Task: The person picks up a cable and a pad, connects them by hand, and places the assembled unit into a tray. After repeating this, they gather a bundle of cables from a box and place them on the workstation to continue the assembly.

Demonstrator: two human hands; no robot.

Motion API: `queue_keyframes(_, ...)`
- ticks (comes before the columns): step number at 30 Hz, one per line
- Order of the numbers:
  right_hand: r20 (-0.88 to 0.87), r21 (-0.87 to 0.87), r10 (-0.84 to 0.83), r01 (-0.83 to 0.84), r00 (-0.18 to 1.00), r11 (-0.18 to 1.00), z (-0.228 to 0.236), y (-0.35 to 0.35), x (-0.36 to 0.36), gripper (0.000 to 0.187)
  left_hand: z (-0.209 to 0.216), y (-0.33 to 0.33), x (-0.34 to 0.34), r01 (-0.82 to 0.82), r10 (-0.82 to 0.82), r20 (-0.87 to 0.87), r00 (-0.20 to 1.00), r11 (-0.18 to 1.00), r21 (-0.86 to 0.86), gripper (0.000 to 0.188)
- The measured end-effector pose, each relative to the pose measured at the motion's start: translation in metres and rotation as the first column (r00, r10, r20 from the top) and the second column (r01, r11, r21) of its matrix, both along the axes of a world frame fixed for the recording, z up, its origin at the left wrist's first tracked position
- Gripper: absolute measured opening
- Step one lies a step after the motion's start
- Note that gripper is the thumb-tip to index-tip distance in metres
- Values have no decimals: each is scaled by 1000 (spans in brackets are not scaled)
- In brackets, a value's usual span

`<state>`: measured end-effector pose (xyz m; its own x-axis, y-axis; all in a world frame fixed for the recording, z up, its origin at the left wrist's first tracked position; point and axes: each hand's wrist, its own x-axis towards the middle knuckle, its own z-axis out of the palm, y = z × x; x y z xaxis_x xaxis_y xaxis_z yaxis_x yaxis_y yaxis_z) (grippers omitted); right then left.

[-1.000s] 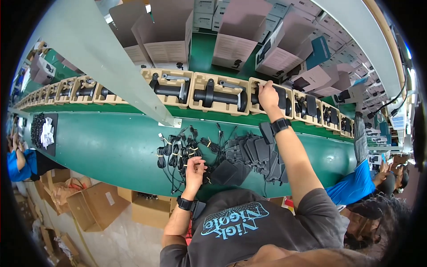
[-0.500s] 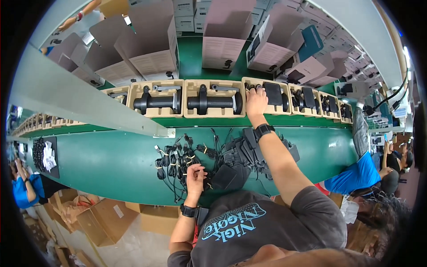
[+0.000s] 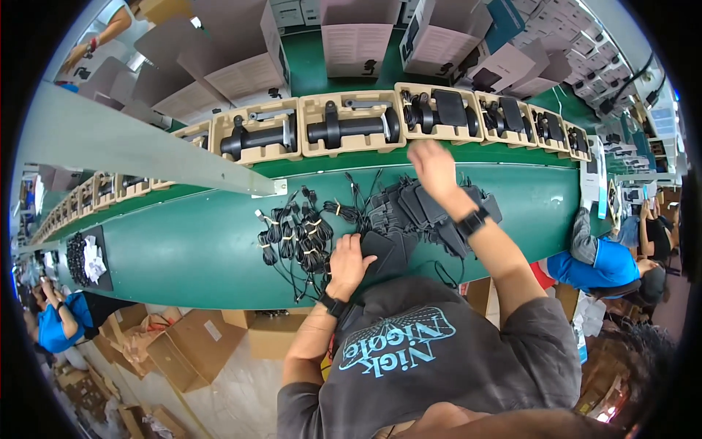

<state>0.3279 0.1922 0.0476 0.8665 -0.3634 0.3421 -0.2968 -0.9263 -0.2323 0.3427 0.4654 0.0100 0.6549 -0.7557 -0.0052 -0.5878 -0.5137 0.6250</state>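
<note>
On the green worktop (image 3: 183,234), a flat dark-grey rectangular pad (image 3: 389,252) lies under the thumb of the loosely spread left hand (image 3: 349,263), near tied black cables (image 3: 314,228), while the blurred right hand (image 3: 433,170), whose grip I cannot tell, hovers just before a tan moulded tray (image 3: 431,134).

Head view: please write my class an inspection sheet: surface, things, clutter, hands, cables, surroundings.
Surface: green bench, partly covered.
Things: row of tan trays; dark flat pieces piled on the bench.
Clutter: open brown cartons on the floor.
Hands: left hand open beside the dark flat pieces, contact unclear; right hand blurred before the trays, grip unclear.
Cables: black tied bundles left of the pile.
Surroundings: open boxes behind the trays; people in blue at both sides.
</note>
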Motion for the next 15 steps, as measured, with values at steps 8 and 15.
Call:
queue_keyframes(8, -124, 506, 67, 5, 990, 862, 14, 80, -77, 13, -3, 6, 16, -151, 140, -71, 988, 974, -172, 23)
queue_keyframes(15, -192, 969, 384, 113, 903, 219, 39, 99, -63, 20, 38, -7, 36, -616, -58, -938, 341, 740, -270, 6)
